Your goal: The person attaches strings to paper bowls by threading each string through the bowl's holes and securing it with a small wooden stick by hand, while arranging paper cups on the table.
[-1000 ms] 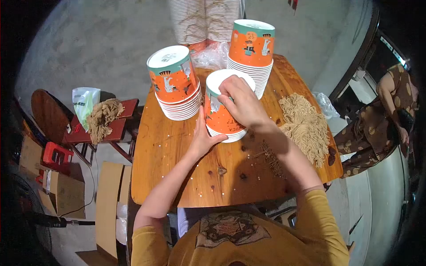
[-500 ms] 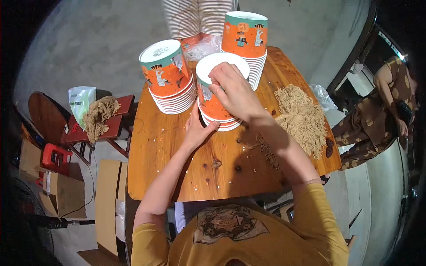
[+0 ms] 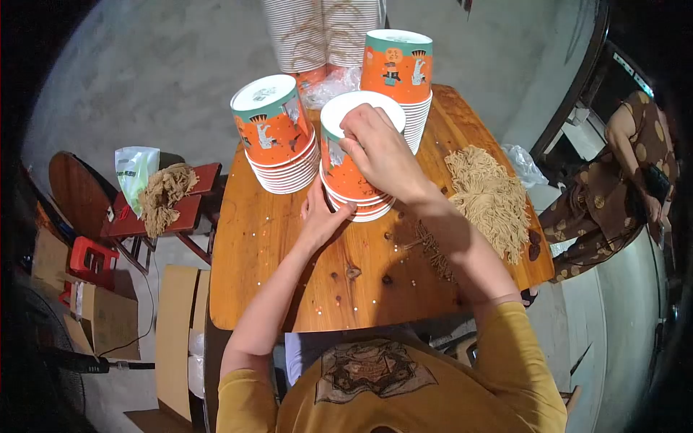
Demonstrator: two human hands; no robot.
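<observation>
An upside-down stack of orange paper buckets (image 3: 348,177) with a teal band and white rims stands in front of me on the wooden table. On its white top rests my right hand (image 3: 386,153), fingers curled in over the edge of the upturned base and thumb against the side. My left hand (image 3: 323,216) holds the lower rims at the near left, thumb in front and fingers partly hidden behind. To the left is a second bucket stack (image 3: 271,137); a taller bucket stack (image 3: 398,76) is behind to the right.
Tan string bundles (image 3: 491,202) lie at the table's right side, dark cords (image 3: 433,252) nearer me. Tall white-rimmed stacks (image 3: 296,36) and clear plastic (image 3: 332,88) are at the back. A person (image 3: 613,180) is at the right; a red stool (image 3: 92,260) and cardboard boxes (image 3: 177,332) at left.
The whole view has shifted slightly, with the table and stacks a little lower in the picture. Both hands keep the same hold on the middle stack.
</observation>
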